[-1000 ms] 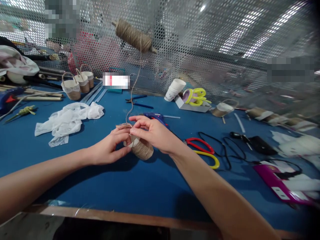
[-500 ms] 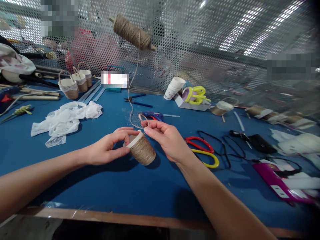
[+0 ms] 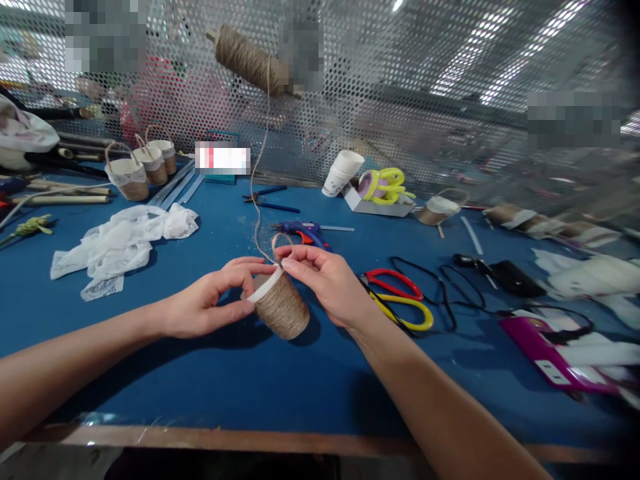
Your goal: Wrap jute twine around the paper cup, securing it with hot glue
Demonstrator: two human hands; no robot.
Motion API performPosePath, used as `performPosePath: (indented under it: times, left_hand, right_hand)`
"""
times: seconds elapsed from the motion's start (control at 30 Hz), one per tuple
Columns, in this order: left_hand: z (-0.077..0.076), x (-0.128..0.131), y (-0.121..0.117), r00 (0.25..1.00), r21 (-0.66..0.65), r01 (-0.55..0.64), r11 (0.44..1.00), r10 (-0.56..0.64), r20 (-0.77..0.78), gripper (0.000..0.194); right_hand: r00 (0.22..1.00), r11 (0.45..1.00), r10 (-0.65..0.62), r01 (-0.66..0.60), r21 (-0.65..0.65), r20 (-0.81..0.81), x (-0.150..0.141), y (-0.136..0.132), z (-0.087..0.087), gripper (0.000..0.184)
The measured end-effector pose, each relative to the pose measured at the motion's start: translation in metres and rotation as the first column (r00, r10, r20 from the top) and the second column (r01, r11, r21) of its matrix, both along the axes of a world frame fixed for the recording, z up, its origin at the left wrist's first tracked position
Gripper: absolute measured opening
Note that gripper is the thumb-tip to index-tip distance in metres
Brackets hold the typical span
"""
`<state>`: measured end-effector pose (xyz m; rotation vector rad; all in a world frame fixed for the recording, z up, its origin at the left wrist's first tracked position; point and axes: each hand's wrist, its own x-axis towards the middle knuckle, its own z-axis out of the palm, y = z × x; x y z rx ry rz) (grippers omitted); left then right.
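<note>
A paper cup [image 3: 283,307] wrapped in brown twine lies tilted above the table, its white rim toward the upper left. My left hand [image 3: 210,297] grips that rim, thumb outside and fingers at the opening. At the rim's upper edge my right hand [image 3: 320,277] pinches the twine [image 3: 259,220], and a small loop stands above its fingertips. From there the strand runs up to a twine spool [image 3: 250,60] hung on the mesh. Just beyond my right hand rests a blue glue gun [image 3: 305,232]; red and yellow handled scissors [image 3: 400,300] lie to its right.
Finished little cup baskets [image 3: 127,179] stand at the back left, near crumpled white lace [image 3: 125,243]. Blue pliers [image 3: 270,199], stacked paper cups [image 3: 343,173] and a box with yellow-handled scissors [image 3: 385,190] sit along the back. A purple power strip [image 3: 540,350] and black cords lie at right.
The view has shifted slightly, so the scene sits a little further left. Both hands keep their hold, and my right fingertips have come down closer to the cup's rim.
</note>
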<state>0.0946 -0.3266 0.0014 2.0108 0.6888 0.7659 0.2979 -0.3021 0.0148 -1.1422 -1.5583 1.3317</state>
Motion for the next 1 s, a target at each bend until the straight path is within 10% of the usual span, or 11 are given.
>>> performPosePath:
  times: [1.0]
  left_hand:
    - [0.0007, -0.0006, -0.0003, 0.999, 0.012, 0.035, 0.999, -0.035, 0.006, 0.008]
  right_hand:
    - [0.984, 1.000, -0.014, 0.011, 0.017, 0.178, -0.0063, -0.0061, -0.0086, 0.022]
